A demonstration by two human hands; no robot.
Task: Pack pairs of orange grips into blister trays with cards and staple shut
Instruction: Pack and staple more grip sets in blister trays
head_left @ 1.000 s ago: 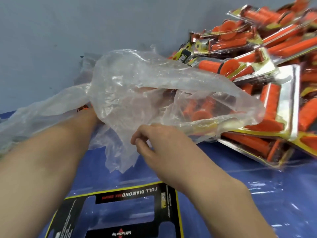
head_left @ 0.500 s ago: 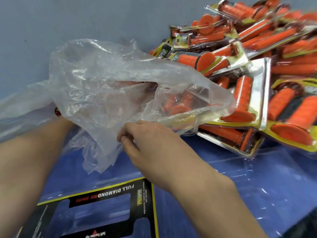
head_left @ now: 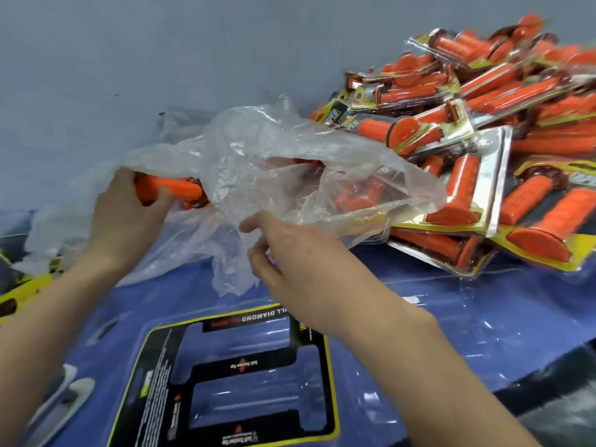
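My left hand grips an orange grip, held just outside the mouth of a crumpled clear plastic bag. More loose orange grips show through the bag's right part. My right hand is at the bag's lower edge with fingers loosely spread; the plastic hangs against them. In front of me lies a clear blister tray with a black and yellow card in it, its two long cavities holding nothing.
A heap of packed blister packs with orange grips fills the right side of the blue table cover. A grey wall stands close behind. Yellow card edges lie at the far left.
My left hand has come out of the bag to the left with an orange grip in it. My right hand has eased its pinch on the bag's edge and spread its fingers.
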